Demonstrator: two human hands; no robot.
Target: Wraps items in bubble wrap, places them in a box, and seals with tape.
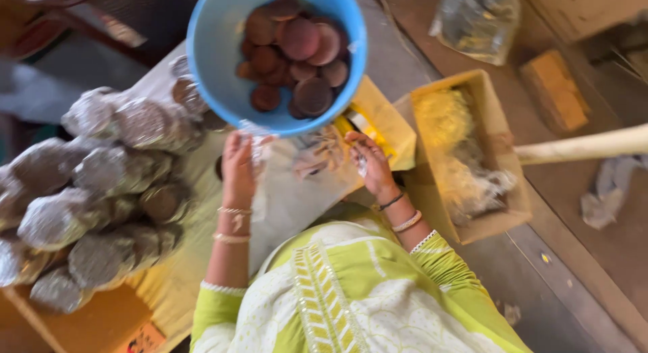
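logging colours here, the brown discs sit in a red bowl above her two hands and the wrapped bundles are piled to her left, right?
Not quite: the bowl is blue, not red, as the head view shows. The brown discs do sit in it above both hands, and the wrapped bundles are piled to the left.

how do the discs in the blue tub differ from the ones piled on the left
The discs in the blue tub are bare, reddish-brown and loose; the discs piled on the left are bagged in shiny clear plastic, several to a pack. The tub ones sit just beyond the left hand and right hand, which hold a clear bag; the packs lie off to the side. Both look round and flat.
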